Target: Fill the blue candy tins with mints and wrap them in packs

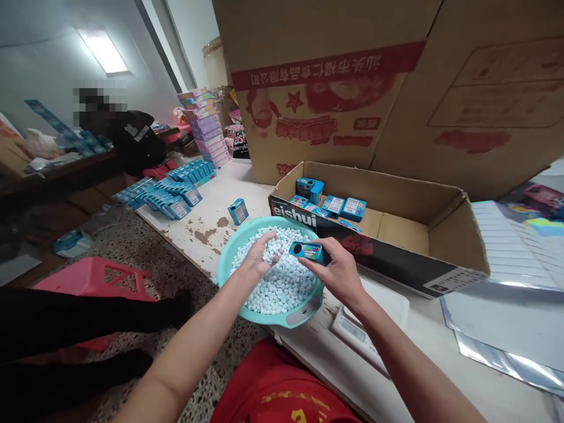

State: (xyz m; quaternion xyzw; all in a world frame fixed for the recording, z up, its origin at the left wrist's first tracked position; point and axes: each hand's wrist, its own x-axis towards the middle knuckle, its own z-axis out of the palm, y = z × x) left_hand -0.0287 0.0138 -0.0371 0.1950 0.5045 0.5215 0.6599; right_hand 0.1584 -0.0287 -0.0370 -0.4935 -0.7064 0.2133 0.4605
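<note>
A turquoise basin (227,249) full of small pale blue and white candies (282,294) is below both hands. Cupped over it, my left hand (258,255) holds a small heap of these candies in its fingers. Just to the right, my right hand (339,267) grips a small blue candy box (308,251) between thumb and fingers. The box is tilted so that its end with a dark round hole faces my left hand. My right hand hides the box's far end.
Behind the basin stands a low carton (400,249) with several blue boxes inside. One blue box (238,211) stands alone on the table; rows of others (171,197) lie farther left. A white scale (356,332) is under my right forearm. A person (136,141) works beyond a red stool (94,276).
</note>
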